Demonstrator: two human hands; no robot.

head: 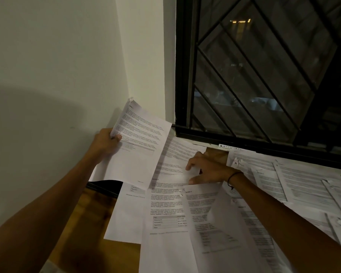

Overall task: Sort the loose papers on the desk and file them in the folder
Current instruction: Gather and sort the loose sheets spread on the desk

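Observation:
My left hand [104, 143] grips a thin stack of printed sheets [140, 142], lifted above the desk near the wall corner, thumb on the top page. My right hand [207, 168] lies on a loose printed sheet [173, 160] at the back of the desk, thumb and fingers pinching its edge. Several more loose printed papers [165, 217] overlap across the wooden desk [87, 217]. A dark flat edge [102, 186], possibly the folder, shows under the held stack; I cannot tell for sure.
A white wall stands to the left and a dark barred window [264, 75] directly behind the desk. More overlapping papers [303, 186] cover the right side. Bare wood shows at the front left.

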